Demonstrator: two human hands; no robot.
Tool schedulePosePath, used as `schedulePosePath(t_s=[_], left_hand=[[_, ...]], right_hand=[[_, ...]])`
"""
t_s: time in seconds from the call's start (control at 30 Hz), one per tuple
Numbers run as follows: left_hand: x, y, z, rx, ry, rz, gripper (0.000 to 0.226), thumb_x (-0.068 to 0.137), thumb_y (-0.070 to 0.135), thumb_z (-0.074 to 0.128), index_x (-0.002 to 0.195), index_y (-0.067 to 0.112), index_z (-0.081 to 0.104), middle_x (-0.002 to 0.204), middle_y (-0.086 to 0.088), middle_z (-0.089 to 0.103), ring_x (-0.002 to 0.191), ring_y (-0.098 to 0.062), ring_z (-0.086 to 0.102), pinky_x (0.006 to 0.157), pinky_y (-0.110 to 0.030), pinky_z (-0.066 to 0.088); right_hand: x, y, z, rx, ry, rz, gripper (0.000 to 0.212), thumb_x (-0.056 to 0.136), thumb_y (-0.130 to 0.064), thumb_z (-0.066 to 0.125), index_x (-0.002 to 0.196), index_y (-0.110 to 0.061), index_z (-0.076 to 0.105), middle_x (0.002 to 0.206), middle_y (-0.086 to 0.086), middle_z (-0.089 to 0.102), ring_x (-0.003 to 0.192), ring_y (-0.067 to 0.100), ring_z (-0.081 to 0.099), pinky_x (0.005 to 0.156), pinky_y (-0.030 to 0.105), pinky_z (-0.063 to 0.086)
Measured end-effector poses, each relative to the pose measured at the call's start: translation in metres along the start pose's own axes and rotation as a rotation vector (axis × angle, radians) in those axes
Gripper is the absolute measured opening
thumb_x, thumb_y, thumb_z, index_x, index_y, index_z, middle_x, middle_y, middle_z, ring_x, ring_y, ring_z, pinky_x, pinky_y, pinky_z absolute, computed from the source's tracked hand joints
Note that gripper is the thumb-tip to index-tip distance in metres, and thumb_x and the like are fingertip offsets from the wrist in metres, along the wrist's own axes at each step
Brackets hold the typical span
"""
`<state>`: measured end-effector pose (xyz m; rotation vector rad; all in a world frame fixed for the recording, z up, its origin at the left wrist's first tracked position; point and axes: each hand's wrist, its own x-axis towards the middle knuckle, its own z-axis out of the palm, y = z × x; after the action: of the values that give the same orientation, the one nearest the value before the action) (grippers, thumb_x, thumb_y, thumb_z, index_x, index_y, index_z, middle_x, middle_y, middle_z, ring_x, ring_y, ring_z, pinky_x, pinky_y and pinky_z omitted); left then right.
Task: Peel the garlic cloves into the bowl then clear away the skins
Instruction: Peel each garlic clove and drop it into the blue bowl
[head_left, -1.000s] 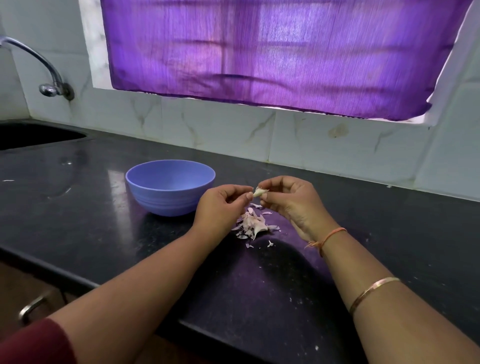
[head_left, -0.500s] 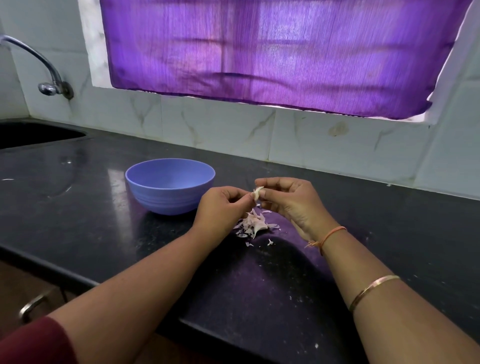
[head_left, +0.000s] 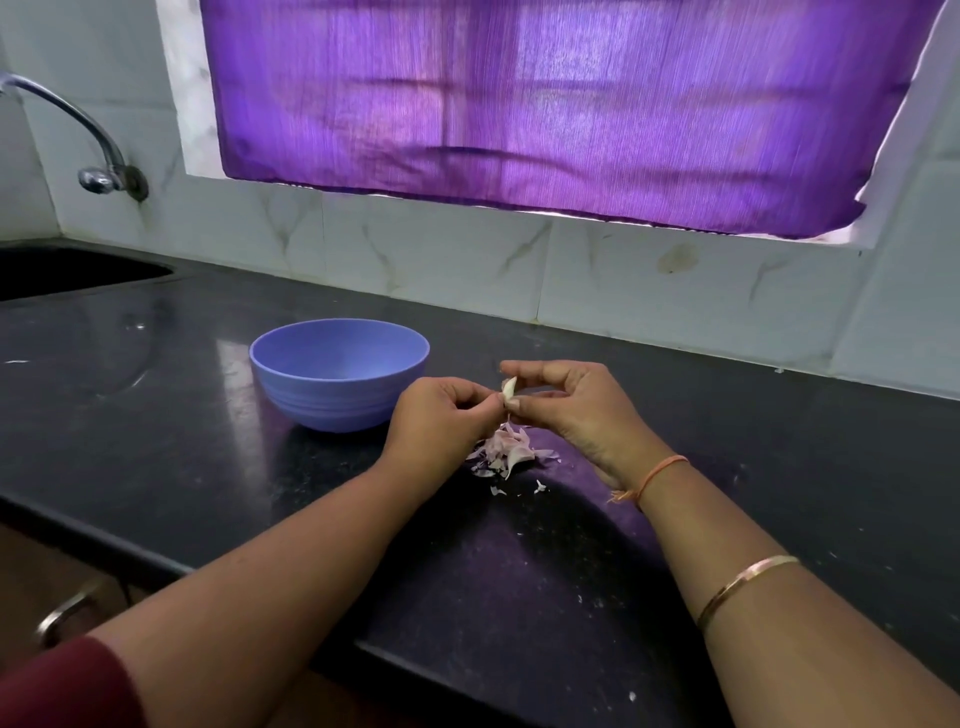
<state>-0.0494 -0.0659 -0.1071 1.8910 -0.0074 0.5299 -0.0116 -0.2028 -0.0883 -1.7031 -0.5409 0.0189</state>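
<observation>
A pale garlic clove (head_left: 509, 387) is held above the black counter, pinched between finger and thumb of my right hand (head_left: 574, 410). My left hand (head_left: 441, 421) meets it from the left, its fingertips pinching the skin at the clove's lower end. Directly below lies a small heap of pinkish-white garlic skins (head_left: 506, 449), with a few loose flakes in front of it. A blue-violet bowl (head_left: 291, 387) stands just left of my left hand; its inside is not visible.
The black stone counter (head_left: 156, 415) runs to a front edge near me. A dark sink (head_left: 62, 270) and a curved steel tap (head_left: 98, 161) sit at the far left. White tiles and a purple curtain (head_left: 545, 104) back the counter. A drawer handle (head_left: 62, 616) shows below left.
The clove has turned from lying sideways to standing more upright between my fingers. My left fingertips have slipped lower on it. Both hands stay in place over the skins.
</observation>
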Motion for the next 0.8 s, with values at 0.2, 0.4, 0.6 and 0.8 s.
schedulePosePath(t_s=[0.2, 0.4, 0.6, 0.8], left_hand=[[-0.0011, 0.0014, -0.0001, -0.004, 0.027, 0.001, 0.018, 0.084, 0.016, 0.067, 0.067, 0.022, 0.071, 0.072, -0.009, 0.073, 0.079, -0.032, 0.068, 0.076, -0.046, 0.056], [0.0014, -0.0001, 0.0002, 0.003, 0.065, -0.007, 0.022, 0.085, 0.014, 0.064, 0.065, 0.023, 0.070, 0.071, -0.009, 0.072, 0.077, -0.033, 0.068, 0.076, -0.045, 0.056], [0.0041, -0.0047, 0.0007, -0.071, 0.077, -0.009, 0.012, 0.087, 0.015, 0.064, 0.079, 0.016, 0.072, 0.074, -0.005, 0.072, 0.072, -0.024, 0.068, 0.078, -0.042, 0.057], [0.0003, 0.0001, 0.0025, -0.120, 0.006, -0.004, 0.016, 0.084, 0.006, 0.064, 0.086, 0.019, 0.074, 0.077, -0.006, 0.073, 0.066, -0.013, 0.061, 0.076, -0.036, 0.056]], right_hand=[[-0.0009, -0.0026, 0.0002, 0.015, -0.012, -0.004, 0.040, 0.078, 0.014, 0.062, 0.115, -0.001, 0.062, 0.100, 0.015, 0.068, 0.084, 0.021, 0.067, 0.079, 0.026, 0.056], [-0.0004, -0.0020, 0.0006, 0.021, -0.022, 0.000, 0.034, 0.078, 0.014, 0.061, 0.104, -0.008, 0.067, 0.102, 0.019, 0.068, 0.084, 0.023, 0.065, 0.080, 0.030, 0.057], [0.0004, -0.0024, -0.0009, 0.196, -0.013, 0.038, 0.033, 0.079, 0.018, 0.054, 0.102, -0.003, 0.065, 0.085, 0.012, 0.062, 0.074, 0.021, 0.057, 0.068, 0.025, 0.054], [-0.0008, -0.0047, -0.0015, 0.306, 0.044, 0.052, 0.014, 0.079, 0.016, 0.059, 0.088, 0.006, 0.062, 0.078, 0.015, 0.064, 0.067, 0.018, 0.064, 0.074, 0.029, 0.057]])
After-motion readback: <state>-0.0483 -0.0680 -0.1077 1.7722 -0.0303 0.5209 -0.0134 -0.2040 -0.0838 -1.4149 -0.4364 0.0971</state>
